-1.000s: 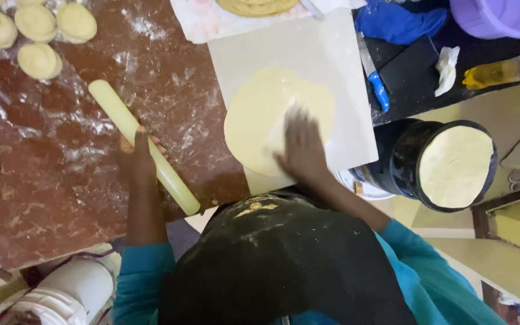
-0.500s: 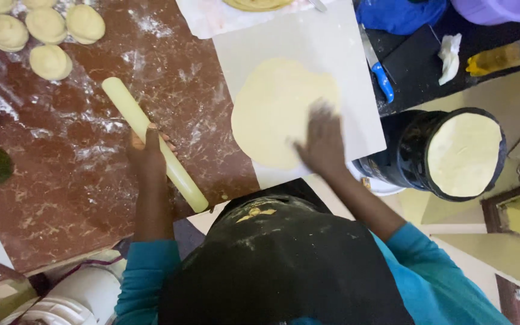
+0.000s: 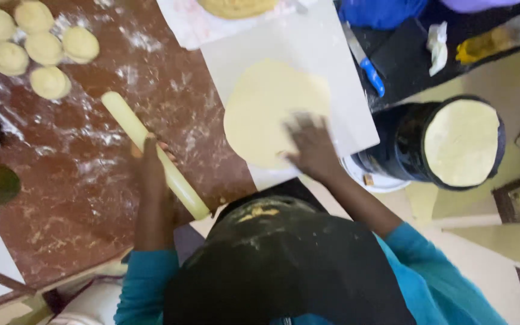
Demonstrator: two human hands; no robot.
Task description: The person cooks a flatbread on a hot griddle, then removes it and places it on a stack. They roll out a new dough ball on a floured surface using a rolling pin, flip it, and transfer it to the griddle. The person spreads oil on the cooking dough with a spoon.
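A flat round of rolled dough (image 3: 266, 102) lies on a white board (image 3: 326, 48). My right hand (image 3: 309, 144) rests spread on the near right edge of that round. My left hand (image 3: 153, 165) grips a pale yellow rolling pin (image 3: 121, 117) that lies slanted on the floured reddish-brown counter (image 3: 91, 198), left of the board. My dark apron and teal sleeves fill the bottom of the view.
Several dough balls (image 3: 37, 42) sit at the counter's far left. A cooked flatbread lies on a black round pan (image 3: 461, 141) to the right. A blue-handled knife (image 3: 365, 63), an oil bottle (image 3: 495, 36), a cloth with more dough (image 3: 236, 7) are at the back.
My right hand has slid across the dough round toward its near right edge. My left hand stays on the rolling pin. The view has shifted slightly.
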